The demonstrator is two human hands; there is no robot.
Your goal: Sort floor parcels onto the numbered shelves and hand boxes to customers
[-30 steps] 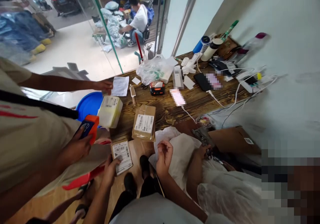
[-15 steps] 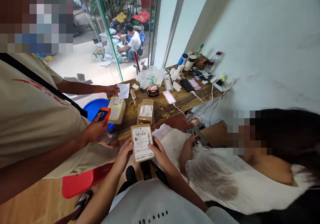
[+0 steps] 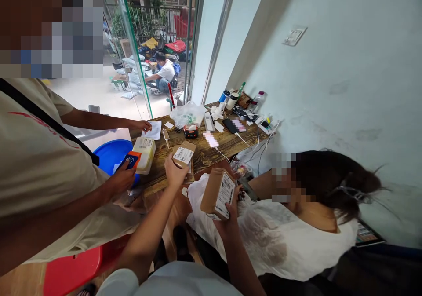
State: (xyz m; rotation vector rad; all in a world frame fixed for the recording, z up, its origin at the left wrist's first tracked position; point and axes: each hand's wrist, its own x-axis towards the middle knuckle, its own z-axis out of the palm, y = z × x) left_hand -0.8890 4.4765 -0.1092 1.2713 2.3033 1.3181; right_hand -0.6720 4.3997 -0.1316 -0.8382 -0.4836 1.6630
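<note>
My right hand (image 3: 230, 217) grips a brown cardboard box (image 3: 210, 190) with a white printed label, held tilted above the lap of the person on the right. A smaller labelled cardboard box (image 3: 185, 153) is at the near edge of the wooden table (image 3: 211, 157), and my left hand (image 3: 175, 173) has its fingers closed around the near left side of it. Part of another brown cardboard piece (image 3: 190, 173) shows just below that box. Left of it lies a pale, yellowish package (image 3: 144, 155) with a label.
At the left, a standing person holds an orange and blue packet (image 3: 132, 160) and touches a white paper (image 3: 152, 130). Beside them are a blue basin (image 3: 112, 148) and a red stool (image 3: 72, 269). Phones, cables and bottles (image 3: 232, 100) crowd the table's far end. Someone in white sits close at right.
My left hand has left the box I held in both hands and closed on the one at the table edge. My right hand has carried the first box rightward and turned it.
</note>
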